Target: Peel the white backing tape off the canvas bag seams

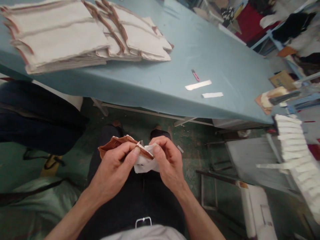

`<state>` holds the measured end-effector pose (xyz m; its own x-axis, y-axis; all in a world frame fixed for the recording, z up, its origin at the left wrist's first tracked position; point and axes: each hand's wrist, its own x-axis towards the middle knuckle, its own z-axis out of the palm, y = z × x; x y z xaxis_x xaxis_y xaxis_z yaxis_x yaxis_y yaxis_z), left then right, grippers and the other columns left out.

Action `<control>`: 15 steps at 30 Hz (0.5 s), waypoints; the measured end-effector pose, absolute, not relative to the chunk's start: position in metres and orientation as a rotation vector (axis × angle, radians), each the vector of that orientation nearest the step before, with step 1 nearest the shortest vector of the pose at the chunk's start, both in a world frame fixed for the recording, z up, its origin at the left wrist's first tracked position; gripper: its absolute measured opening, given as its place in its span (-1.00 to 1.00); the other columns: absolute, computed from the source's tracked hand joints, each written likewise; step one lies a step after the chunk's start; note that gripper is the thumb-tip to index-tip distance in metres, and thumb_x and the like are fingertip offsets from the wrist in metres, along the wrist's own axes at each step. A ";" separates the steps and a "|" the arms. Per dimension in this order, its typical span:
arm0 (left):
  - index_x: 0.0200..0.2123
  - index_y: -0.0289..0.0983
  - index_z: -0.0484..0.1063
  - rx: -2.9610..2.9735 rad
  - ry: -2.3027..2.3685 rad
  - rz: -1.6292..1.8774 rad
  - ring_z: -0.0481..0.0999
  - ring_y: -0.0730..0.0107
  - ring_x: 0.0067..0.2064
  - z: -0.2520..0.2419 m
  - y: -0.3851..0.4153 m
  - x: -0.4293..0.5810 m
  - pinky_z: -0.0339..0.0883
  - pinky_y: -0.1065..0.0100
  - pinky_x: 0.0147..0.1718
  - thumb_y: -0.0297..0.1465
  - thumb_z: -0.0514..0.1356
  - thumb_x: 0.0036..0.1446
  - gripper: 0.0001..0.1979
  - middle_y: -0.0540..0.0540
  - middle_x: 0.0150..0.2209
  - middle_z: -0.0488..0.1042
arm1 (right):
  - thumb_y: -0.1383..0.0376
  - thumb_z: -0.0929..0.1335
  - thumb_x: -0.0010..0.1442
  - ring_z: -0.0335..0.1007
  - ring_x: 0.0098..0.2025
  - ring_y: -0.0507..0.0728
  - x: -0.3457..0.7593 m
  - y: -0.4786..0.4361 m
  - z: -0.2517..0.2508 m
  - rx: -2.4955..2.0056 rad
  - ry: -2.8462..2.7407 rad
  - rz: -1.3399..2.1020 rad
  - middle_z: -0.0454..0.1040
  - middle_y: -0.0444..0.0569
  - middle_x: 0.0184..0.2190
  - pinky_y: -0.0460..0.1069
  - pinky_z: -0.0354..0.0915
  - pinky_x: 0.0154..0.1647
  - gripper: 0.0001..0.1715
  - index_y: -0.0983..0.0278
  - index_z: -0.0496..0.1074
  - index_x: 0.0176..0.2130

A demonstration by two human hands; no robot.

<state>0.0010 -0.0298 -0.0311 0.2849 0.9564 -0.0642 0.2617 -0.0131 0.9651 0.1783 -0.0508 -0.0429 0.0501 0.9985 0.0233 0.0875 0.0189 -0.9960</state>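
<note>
Head view: my left hand (113, 170) and right hand (170, 164) pinch the brown-and-white piece (145, 164), probably light, limp fabric, best held by its edges.

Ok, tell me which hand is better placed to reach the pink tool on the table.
Probably the right hand: the pink tool lies toward its side, farther from the left hand. Both hands pinch the brown-and-white piece, though.

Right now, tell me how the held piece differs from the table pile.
The held piece is pinched in the left hand and right hand, while the pile lies on the table. The held piece looks bent; the pile, mostly flat. The pile is far larger than the held piece. Both show brown and whitish parts.
</note>
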 end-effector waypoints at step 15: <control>-0.42 -0.29 0.56 1.329 1.085 0.824 0.37 0.40 -0.48 -0.033 -0.014 0.001 0.21 0.40 -0.50 -0.20 0.12 0.37 -0.60 -0.02 -0.49 0.48 | 0.05 0.44 0.42 0.26 -0.43 0.03 0.191 -0.045 0.017 -1.189 -1.475 1.471 0.42 -0.15 -0.45 -0.04 0.23 -0.38 -0.65 0.21 0.52 -0.32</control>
